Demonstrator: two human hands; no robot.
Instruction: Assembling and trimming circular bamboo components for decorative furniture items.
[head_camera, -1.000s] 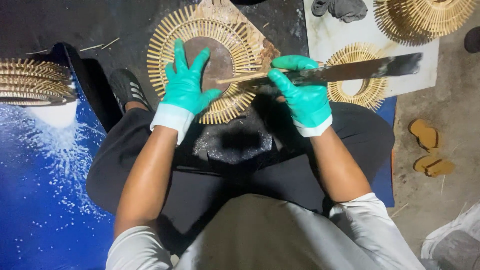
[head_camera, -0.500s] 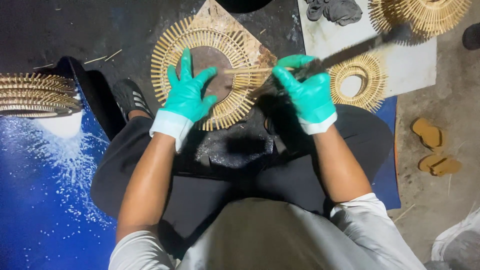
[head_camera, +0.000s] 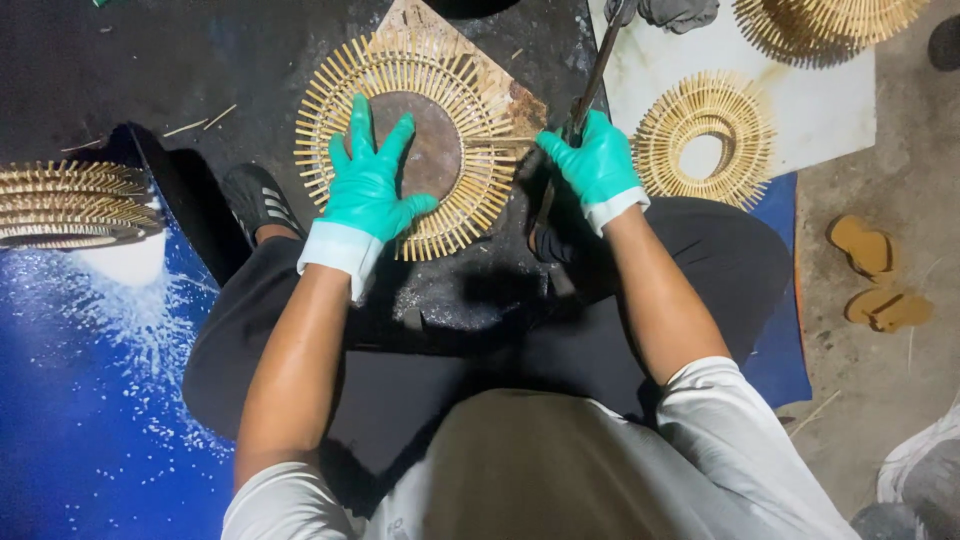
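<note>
Centrally, a round sunburst ring of pale bamboo sticks (head_camera: 405, 140) was seen lying flat on a dark, scuffed work board (head_camera: 200, 70), with a brown disc-shaped centre plate (head_camera: 432, 150) showing inside the ring. The left hand (head_camera: 368, 190), gloved in teal rubber, was pressed on the lower left part of this ring, its fingers spread wide and flat over the sticks and the edge of the brown plate. The right hand (head_camera: 598, 165), gloved alike, was held just beside the ring's right edge, its fingers closed tight around the handle of a long dark metal blade (head_camera: 592, 75). The blade was seen tilted, running up and away from the ring toward the top of the view; its lower end was near the ring's right rim, though whether it touched the sticks could not be told.

To the right of the ring, a second, smaller ring of bamboo sticks (head_camera: 705, 140) was laid on a white sheet (head_camera: 830, 110), well apart from both hands. Farther up and right of the ring, part of a larger bamboo piece (head_camera: 830, 25) was seen at the frame's edge. To the left of the ring, a stack of similar bamboo rings (head_camera: 70, 205) was set on a blue mat (head_camera: 90, 400). A black shoe (head_camera: 255, 200) was visible below and left of the ring.
</note>
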